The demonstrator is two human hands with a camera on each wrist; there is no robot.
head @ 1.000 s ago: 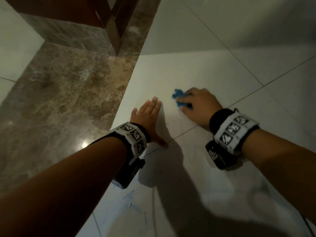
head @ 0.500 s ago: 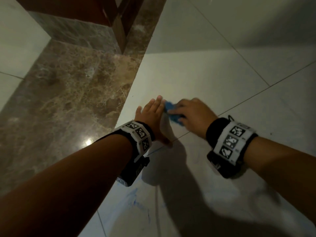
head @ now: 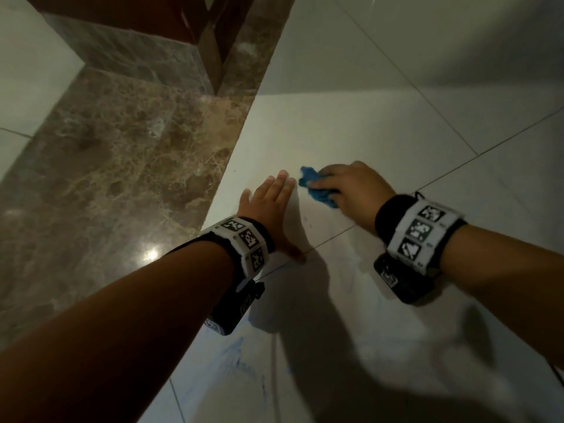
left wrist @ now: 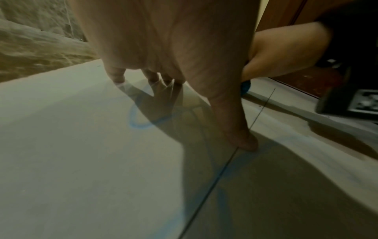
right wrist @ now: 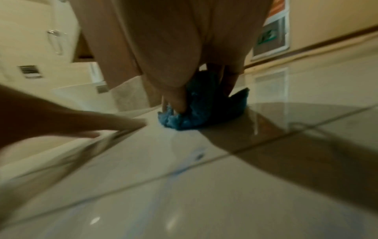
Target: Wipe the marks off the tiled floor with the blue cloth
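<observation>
Head view, left to right. At the left of the frame, a band of brown marble floor (head: 116, 178) runs from the lower left toward the upper centre, where the foot of a dark wooden frame (head: 210, 41) stands on it. To its right lies the pale tiled floor (head: 351, 123), crossed by thin grout lines.

Left of centre, the left hand (head: 271, 206) is pressed flat on a pale tile, fingers straight and close together, thumb spread toward the grout line; it holds nothing. In the left wrist view its fingertips (left wrist: 117, 77) and thumb touch the tile, and a blue looped mark (left wrist: 137, 122) shows under the hand's shadow, with a fainter blue line running along the grout toward the bottom of that frame.

Just right of the left fingertips, the blue cloth (head: 314, 186) sits bunched on the tile, close to those fingers but apart from them. The right hand (head: 354, 187) covers it from the right, fingers curled down over the cloth and pressing it to the floor; the right wrist view shows the fingers (right wrist: 178, 101) dug into the crumpled fabric (right wrist: 196, 116), with small blue smudges (right wrist: 198, 156) on the tile in front of it.

At the lower centre of the head view, faint blue smears (head: 241, 358) remain on the tile beneath the left forearm. Both wrists carry bands with black-and-white patterned squares (head: 247, 236).

No containers appear in any view.
</observation>
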